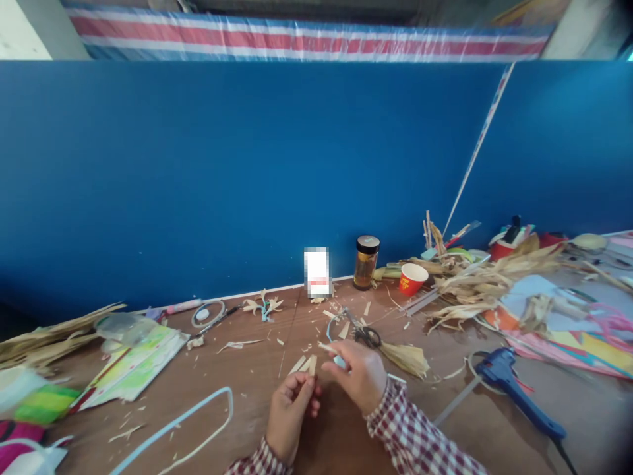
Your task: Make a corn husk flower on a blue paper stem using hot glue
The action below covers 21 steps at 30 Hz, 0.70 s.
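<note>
Head view: left hand point(289, 408) pinched on flat, pale husk strips point(305, 364), held just above the brown wood-grain counter point(247, 369). Right hand point(359, 375) closed around a thin husk sliver point(326, 347) and a light-blue wire point(339, 360). Just beyond: black-handled scissors point(366, 335), fibrous husk bundle point(408, 359). Farther right: blue plastic glue gun point(514, 389). At the blue wall: amber jar point(366, 262), red paper cup point(412, 278).
</note>
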Motion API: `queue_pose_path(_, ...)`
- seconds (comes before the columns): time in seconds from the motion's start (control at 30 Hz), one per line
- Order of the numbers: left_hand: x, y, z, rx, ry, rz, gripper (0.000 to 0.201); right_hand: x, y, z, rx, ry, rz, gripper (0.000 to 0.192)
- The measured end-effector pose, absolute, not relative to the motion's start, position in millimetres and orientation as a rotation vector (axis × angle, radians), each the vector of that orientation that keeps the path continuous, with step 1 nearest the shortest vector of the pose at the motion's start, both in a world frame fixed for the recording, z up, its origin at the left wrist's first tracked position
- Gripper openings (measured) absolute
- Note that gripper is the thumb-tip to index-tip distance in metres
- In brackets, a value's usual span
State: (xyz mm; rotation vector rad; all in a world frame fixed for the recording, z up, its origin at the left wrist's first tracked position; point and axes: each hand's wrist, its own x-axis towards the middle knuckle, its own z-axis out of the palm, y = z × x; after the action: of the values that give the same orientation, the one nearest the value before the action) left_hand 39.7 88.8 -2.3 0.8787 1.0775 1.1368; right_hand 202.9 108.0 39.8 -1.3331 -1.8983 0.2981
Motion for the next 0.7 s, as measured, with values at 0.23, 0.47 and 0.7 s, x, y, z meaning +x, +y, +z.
queue_pose_path(0.23, 43, 85, -3, 1.045, 1.074, 1.066, 0.032, 183, 95, 39, -1.363, -2.017, 0.326, 0.012)
queue_pose_path(0.47, 41, 83, -4, 1.136, 1.181, 1.041, 0.034, 188, 103, 32, -1.447, -2.027, 0.280, 0.017)
queue_pose_path(0.7, 22, 91, 2, 1.697, 1.360, 1.037, 0.026, 237, 129, 34, -1.920, -1.795, -0.017, 0.025)
